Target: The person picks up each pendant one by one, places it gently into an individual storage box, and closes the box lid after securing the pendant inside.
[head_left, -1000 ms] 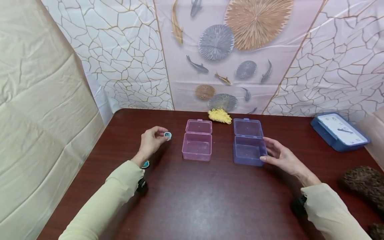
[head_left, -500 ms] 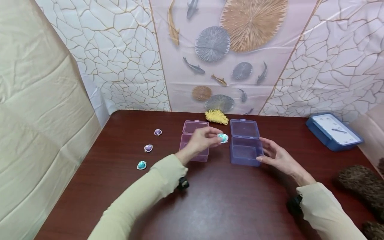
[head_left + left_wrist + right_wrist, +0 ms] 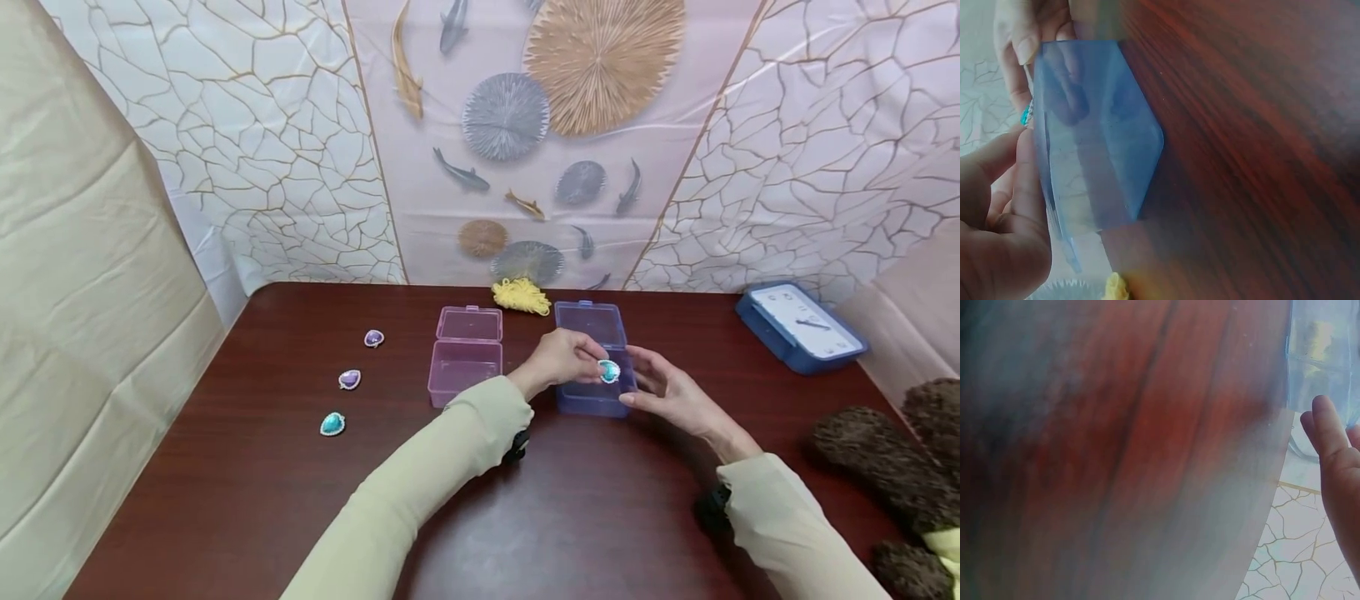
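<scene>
My left hand pinches a teal gem charm with a pale beaded rim, between thumb and fingers. It hovers over the open compartment of a clear blue plastic box with its lid raised. My right hand holds that box at its right side, thumb by the front corner and fingers along the side wall. In the left wrist view, the box partly covers the other hand's fingers. On the table's left lie another teal charm and two purple charms, one nearer and one farther.
An open pink plastic box stands left of the blue one. Behind them lies a bundle of yellow yarn. A blue-framed clock sits at the back right, and brown plush lies at the right edge.
My left hand has carried the teal charm rightward from the table's left side, past the pink box, to above the blue box. My right hand stays at the blue box.
</scene>
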